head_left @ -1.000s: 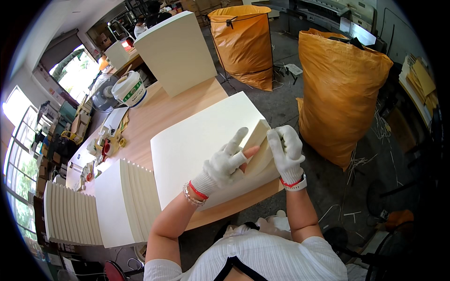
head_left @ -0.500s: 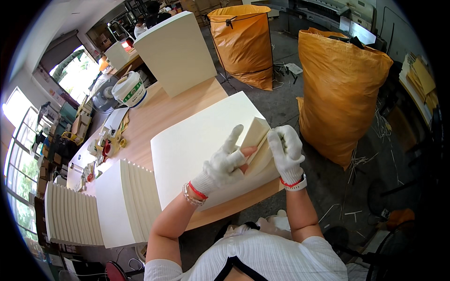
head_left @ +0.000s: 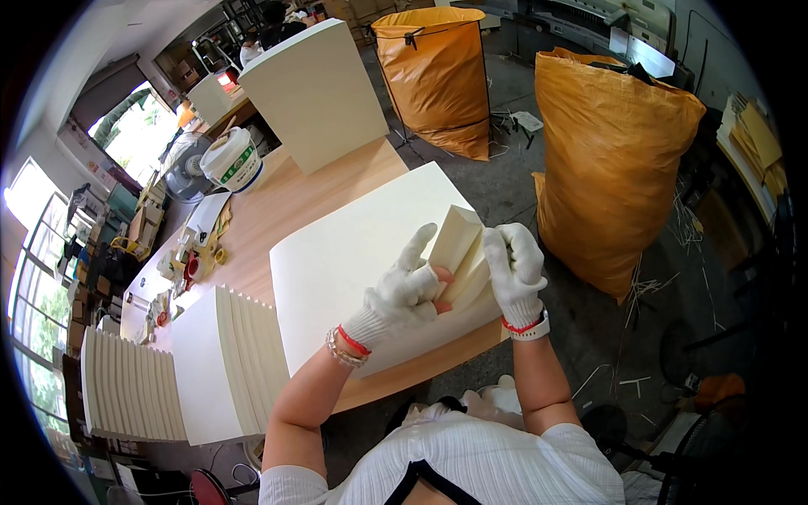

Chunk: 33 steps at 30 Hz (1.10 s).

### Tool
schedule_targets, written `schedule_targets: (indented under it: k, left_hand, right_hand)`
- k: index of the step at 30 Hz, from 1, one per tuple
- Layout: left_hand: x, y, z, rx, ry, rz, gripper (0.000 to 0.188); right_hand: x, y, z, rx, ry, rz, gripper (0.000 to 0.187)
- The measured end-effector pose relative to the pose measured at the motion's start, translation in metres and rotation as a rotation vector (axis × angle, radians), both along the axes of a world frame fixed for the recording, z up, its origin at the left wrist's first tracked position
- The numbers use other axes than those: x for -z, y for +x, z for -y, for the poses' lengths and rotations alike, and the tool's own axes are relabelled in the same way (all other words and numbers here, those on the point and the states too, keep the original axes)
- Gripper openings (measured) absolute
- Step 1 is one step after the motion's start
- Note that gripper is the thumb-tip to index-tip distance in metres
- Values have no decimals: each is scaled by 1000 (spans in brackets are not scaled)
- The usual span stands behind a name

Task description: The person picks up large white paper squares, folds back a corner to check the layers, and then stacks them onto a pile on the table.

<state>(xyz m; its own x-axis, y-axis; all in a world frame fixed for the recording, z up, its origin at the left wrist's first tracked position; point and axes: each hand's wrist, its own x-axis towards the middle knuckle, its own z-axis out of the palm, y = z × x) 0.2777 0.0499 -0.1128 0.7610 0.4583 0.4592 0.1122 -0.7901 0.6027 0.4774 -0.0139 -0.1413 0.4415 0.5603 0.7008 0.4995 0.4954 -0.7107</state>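
Note:
A thick stack of large cream-white paper sheets (head_left: 353, 244) lies on the wooden table before me. At its right corner a bundle of sheets (head_left: 455, 234) is bent up and back over the stack, with more curled layers beneath. My left hand (head_left: 402, 290), in a white glove with bare fingertips showing, grips the bent bundle from its left side; the index finger points outward. Gloved too, my right hand (head_left: 515, 265) is closed at the right edge of the curled sheets, its fingertips partly hidden.
Stepped stacks of paper (head_left: 227, 362) stand at the left; a tall block of sheets (head_left: 316, 93) stands at the table's far end. A white bucket (head_left: 231, 160) and tape rolls (head_left: 195, 269) are at the far left. Two orange sacks (head_left: 614, 168) (head_left: 433, 80) stand on the floor beyond.
The bent-up bundle at the corner has opened wider and leans slightly further left, showing more of the curled layers under it. Both hands have barely moved.

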Motion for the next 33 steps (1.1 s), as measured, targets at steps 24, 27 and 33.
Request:
schedule_targets:
  k: [24,27,33]
  left_hand:
    - [23,5,17,-268,644,-399,54]
    - [-54,-34,19,-411,308,-234,61]
    - [-95,-168,28,-724,492,556,69]
  right_hand:
    - [32,-21,26,-178,-252,590,21]
    - [16,-28,22,-238,-198,582,19]
    - [3,-48,20,-229,-430,585,25]
